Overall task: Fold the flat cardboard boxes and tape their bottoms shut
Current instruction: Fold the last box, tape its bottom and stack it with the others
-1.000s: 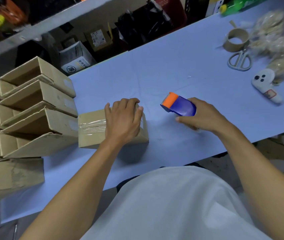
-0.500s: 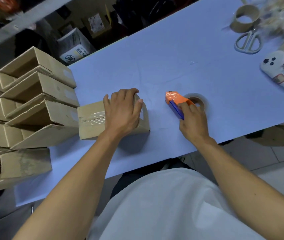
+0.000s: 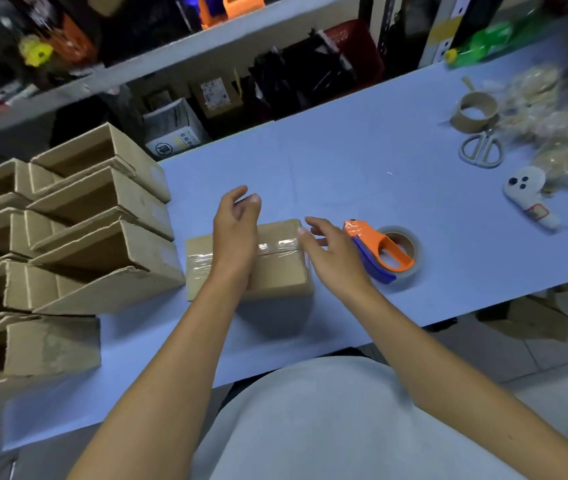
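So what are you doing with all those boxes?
A person is making up cardboard boxes and taping the bottoms. One small box sits on the blue table with clear tape across it. The left hand hovers open above it, and the right hand reaches open toward its right end. The orange and blue tape dispenser lies on the table just right of that hand. Finished boxes are stacked on the left.
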